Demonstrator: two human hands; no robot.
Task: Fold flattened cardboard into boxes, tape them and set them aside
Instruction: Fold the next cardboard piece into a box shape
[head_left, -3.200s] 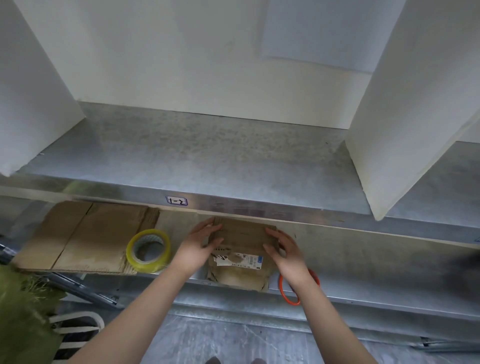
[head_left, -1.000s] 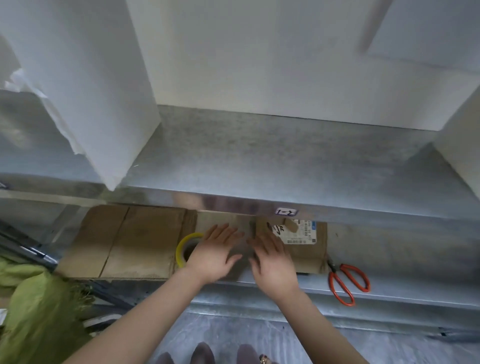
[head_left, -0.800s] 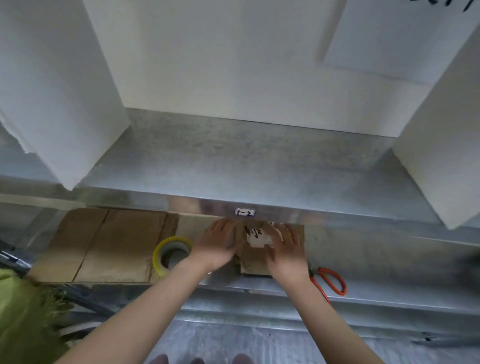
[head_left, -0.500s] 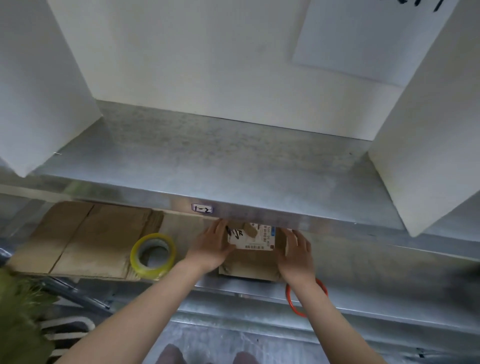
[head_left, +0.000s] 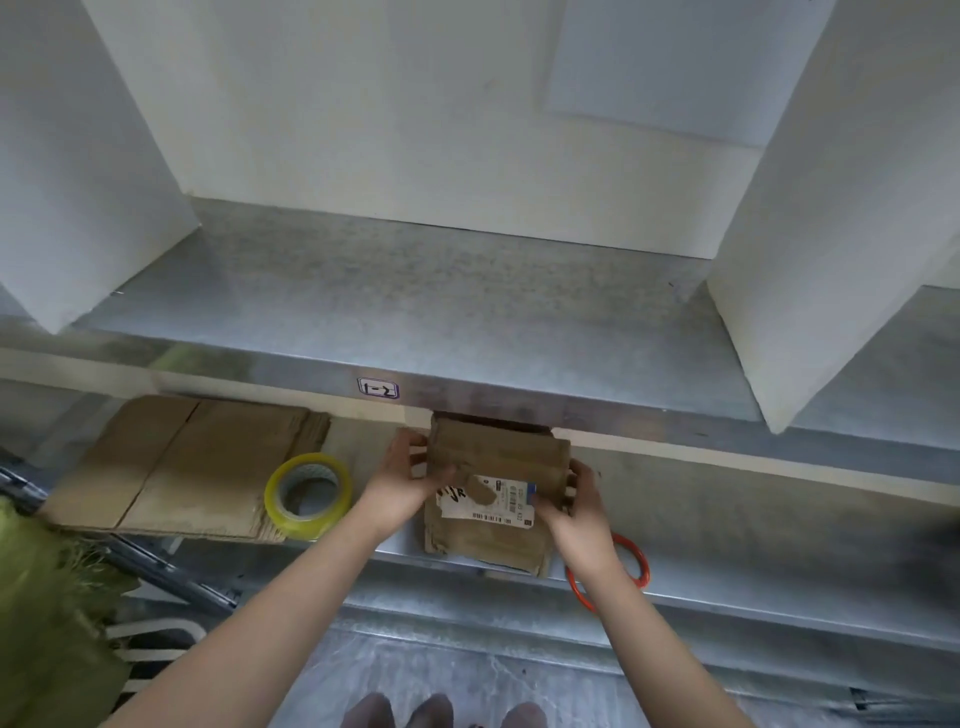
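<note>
Both hands, left hand (head_left: 402, 480) and right hand (head_left: 574, 506), grasping cardboard box (head_left: 493, 457); shelf tag (head_left: 378, 388) reads "1-2".

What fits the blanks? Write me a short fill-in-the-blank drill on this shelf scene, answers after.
1. The left hand and right hand grip the small cardboard box from ____ sides.
2. The tape roll is ____ in colour.
3. The tape roll lies to the ____ of the box.
4. The scissors' handles are ____.

Missing words: opposite; yellow; left; orange
</note>
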